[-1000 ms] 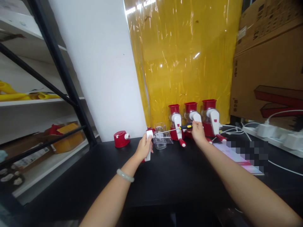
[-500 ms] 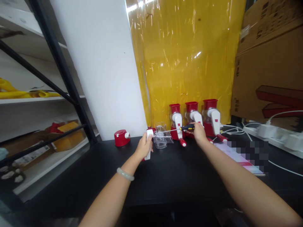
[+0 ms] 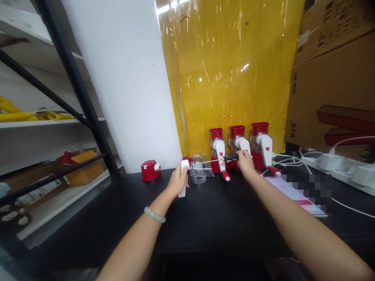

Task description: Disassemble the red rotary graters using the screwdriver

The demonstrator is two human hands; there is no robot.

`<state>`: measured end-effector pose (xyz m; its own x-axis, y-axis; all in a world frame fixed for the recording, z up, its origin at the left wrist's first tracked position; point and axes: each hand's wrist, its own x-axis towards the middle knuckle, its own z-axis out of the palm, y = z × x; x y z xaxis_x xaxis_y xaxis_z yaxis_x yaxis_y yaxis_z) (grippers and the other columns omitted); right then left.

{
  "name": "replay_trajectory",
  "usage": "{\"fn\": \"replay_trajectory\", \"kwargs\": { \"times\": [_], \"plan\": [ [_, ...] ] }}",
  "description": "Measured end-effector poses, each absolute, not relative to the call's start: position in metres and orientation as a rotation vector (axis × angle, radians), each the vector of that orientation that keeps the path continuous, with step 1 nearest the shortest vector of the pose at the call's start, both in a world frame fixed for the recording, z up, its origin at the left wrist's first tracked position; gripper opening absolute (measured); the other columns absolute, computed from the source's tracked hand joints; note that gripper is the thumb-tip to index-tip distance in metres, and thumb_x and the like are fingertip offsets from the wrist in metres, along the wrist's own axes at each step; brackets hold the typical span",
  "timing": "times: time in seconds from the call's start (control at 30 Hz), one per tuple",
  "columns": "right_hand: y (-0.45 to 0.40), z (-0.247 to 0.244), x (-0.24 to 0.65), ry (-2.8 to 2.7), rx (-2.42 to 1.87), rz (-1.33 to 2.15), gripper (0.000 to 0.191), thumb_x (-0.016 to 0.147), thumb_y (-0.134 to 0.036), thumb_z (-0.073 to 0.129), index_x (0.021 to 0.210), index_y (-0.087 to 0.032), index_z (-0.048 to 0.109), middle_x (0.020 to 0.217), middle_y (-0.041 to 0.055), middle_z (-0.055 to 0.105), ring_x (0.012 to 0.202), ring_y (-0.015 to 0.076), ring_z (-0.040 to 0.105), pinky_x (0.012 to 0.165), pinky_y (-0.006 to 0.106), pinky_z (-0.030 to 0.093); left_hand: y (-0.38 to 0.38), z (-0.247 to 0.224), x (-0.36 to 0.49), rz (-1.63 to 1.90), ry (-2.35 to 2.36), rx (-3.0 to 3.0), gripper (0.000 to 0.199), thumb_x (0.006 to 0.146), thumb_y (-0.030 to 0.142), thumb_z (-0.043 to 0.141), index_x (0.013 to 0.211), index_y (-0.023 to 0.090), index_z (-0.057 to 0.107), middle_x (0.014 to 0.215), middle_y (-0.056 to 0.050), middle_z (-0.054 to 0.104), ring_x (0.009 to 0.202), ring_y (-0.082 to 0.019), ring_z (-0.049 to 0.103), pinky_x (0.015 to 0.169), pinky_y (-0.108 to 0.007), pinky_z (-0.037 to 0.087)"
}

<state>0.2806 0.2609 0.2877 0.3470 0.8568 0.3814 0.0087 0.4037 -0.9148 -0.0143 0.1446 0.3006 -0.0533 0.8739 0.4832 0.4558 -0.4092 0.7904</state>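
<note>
My left hand (image 3: 177, 180) is closed around a white crank handle (image 3: 183, 187), with a bit of red showing below the fingers. In my right hand (image 3: 245, 162) is a screwdriver (image 3: 231, 157) with a black and yellow grip, its long shaft pointing left. The shaft's tip reaches the upper part of the white handle; the exact contact point is too small to make out. Just behind the shaft stands a clear plastic housing (image 3: 199, 178). A red round base (image 3: 150, 171) with a white knob sits to the left of my left hand.
Three red and white rotary graters (image 3: 218, 148) stand in a row at the back. On the right lie a tablet-like screen (image 3: 293, 191), white cables and a power strip (image 3: 348, 169). A large cardboard box (image 3: 334, 86) rises behind them. Metal-framed shelves (image 3: 52, 125) stand on the left.
Both hands stay almost where they were, still holding the crank handle and the screwdriver. The fingers of my right hand have shifted slightly on the screwdriver's grip.
</note>
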Motion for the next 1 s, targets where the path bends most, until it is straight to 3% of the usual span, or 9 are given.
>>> {"fn": "replay_trajectory", "kwargs": {
  "times": [0.13,0.3,0.53,0.73,0.93,1.0],
  "plan": [
    [0.254,0.294,0.277,-1.007,-0.97,0.781,0.019,0.077,-0.041,0.052,0.081,-0.024,0.06,0.057,-0.0037,0.052,0.048,0.016,0.048,0.046,0.027,0.037,0.145,0.301,-0.015,1.454,1.407,1.843,0.046,0.095,0.068,0.044,0.091,0.022,0.047,0.055,0.008,0.053,0.04,-0.013,0.057,0.043,-0.023,0.045],
    [0.247,0.298,0.275,-0.931,-0.876,0.839,0.025,0.072,-0.033,0.049,0.088,-0.022,0.065,0.073,-0.0015,0.062,0.051,0.0131,0.053,0.047,0.026,0.044,0.145,0.3,-0.015,1.436,1.403,1.848,0.044,0.096,0.066,0.045,0.091,0.023,0.046,0.056,0.008,0.053,0.04,-0.013,0.057,0.043,-0.024,0.046],
    [0.246,0.3,0.273,-0.886,-0.841,0.929,0.031,0.069,-0.027,0.048,0.092,-0.019,0.068,0.069,-0.0018,0.062,0.047,0.0111,0.055,0.044,0.023,0.045,0.146,0.299,-0.016,1.449,1.395,1.847,0.043,0.096,0.065,0.046,0.092,0.022,0.047,0.055,0.008,0.054,0.04,-0.013,0.056,0.043,-0.024,0.046],
    [0.25,0.298,0.275,-0.885,-0.823,0.94,0.034,0.067,-0.027,0.051,0.092,-0.02,0.073,0.074,0.0004,0.065,0.055,0.0128,0.06,0.048,0.024,0.049,0.147,0.299,-0.016,1.444,1.4,1.851,0.043,0.097,0.065,0.045,0.092,0.023,0.047,0.055,0.008,0.053,0.04,-0.014,0.057,0.043,-0.024,0.045],
    [0.254,0.29,0.275,-0.89,-0.726,0.913,0.024,0.063,-0.034,0.059,0.077,-0.02,0.073,0.089,0.0046,0.067,0.076,0.0174,0.063,0.056,0.026,0.054,0.146,0.3,-0.017,1.443,1.41,1.852,0.044,0.096,0.067,0.045,0.089,0.023,0.045,0.055,0.007,0.054,0.04,-0.014,0.057,0.043,-0.024,0.044],
    [0.255,0.289,0.274,-0.903,-0.736,0.891,0.027,0.067,-0.039,0.06,0.083,-0.021,0.073,0.096,0.0052,0.067,0.083,0.0199,0.064,0.058,0.028,0.055,0.145,0.3,-0.016,1.44,1.403,1.851,0.044,0.095,0.067,0.046,0.089,0.023,0.046,0.055,0.008,0.054,0.04,-0.014,0.057,0.043,-0.024,0.044]
  ]
}}
